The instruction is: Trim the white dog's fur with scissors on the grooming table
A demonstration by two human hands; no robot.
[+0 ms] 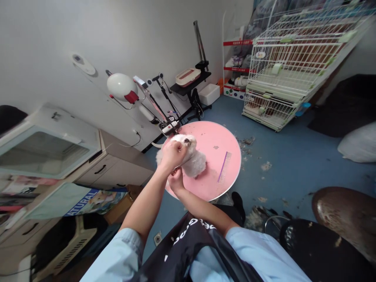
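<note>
White dog (194, 163), pink tabletop (219, 135), purple-spined comb (224, 167), pale-blue sleeves (258, 248)

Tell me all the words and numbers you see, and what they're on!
"ATURAL": on the blue printed band.
"Gro": on the black apron; other letters there are unclear.
Too small or blurred to read: the red shelf strips and cage badge.

The dog (196, 165) blocks the bench's (217, 135) left half; a power strip (170, 127) crowds the far-left edge. Passage runs from the far edge between dog and flat-lying comb (224, 168), near the right edge.
</note>
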